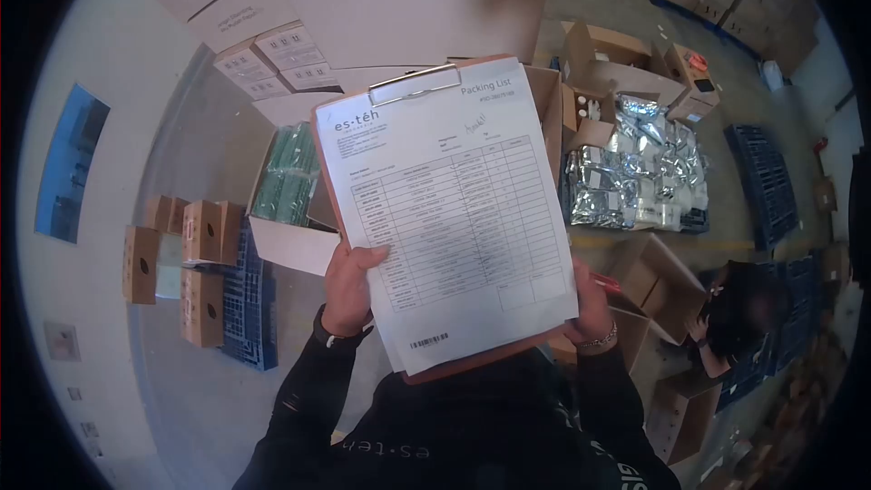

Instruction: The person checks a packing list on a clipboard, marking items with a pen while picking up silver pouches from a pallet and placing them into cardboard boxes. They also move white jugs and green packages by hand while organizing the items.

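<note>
A brown clipboard (419,379) with a metal clip holds printed sheets headed "Packing List" (454,218), raised in front of my chest and facing me. My left hand (348,286) grips its left edge, the thumb lying on the paper. On the right side my right hand (592,307) is closed round the lower edge, its fingers partly behind the board. A red pen (605,282) sticks out from that same hand. Behind the clipboard, an open white box (295,247) contains green packets (288,177).
Silver pouches (635,172) lie heaped at the right, near open cartons (617,59). A person (739,318) is beside an open carton (660,286) at the lower right. Brown boxes (201,308) and a blue pallet (249,308) stand left. Stacked white cartons (417,9) rise ahead.
</note>
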Demonstrator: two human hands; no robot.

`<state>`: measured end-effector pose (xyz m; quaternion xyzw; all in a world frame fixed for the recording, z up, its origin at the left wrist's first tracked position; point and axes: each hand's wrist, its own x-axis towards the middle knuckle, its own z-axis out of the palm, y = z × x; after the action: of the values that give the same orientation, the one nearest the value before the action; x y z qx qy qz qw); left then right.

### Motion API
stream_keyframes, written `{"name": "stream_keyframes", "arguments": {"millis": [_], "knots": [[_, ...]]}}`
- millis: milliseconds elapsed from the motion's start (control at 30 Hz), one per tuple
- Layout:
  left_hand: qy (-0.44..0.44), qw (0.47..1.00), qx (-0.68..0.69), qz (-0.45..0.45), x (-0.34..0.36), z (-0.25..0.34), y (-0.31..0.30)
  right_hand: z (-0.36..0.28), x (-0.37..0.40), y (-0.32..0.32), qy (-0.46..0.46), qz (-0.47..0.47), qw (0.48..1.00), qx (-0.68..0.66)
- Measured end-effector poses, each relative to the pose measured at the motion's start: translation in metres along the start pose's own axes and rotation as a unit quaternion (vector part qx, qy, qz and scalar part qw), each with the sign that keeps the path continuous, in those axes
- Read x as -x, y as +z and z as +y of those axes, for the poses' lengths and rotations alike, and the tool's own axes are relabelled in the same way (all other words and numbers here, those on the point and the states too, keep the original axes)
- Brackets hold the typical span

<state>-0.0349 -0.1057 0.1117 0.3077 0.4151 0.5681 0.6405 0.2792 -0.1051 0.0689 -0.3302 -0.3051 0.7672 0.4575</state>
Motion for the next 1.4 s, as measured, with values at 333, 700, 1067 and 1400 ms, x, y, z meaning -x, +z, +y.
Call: {"name": "stream_keyframes", "arguments": {"millis": [333, 700, 1067, 1400], "knots": [[0.381, 0.792, -0.477, -0.001, 0.019, 0.040, -0.014, 0.015, 0.015, 0.026, -0.097, 0.048, 0.989, 0.100], [0.295, 0.550, -0.732, -0.272, 0.041, 0.055, -0.017, 0.016, 0.016, 0.013, -0.128, 0.035, 0.979, 0.156], [0.395, 0.887, -0.236, 0.037, -0.003, 0.131, -0.002, 0.012, 0.027, 0.041, -0.138, 0.014, 0.974, 0.178], [0.461, 0.743, -0.466, 0.138, -0.141, 0.205, -0.002, 0.005, 0.050, 0.052, -0.102, -0.001, 0.978, 0.182]]}}
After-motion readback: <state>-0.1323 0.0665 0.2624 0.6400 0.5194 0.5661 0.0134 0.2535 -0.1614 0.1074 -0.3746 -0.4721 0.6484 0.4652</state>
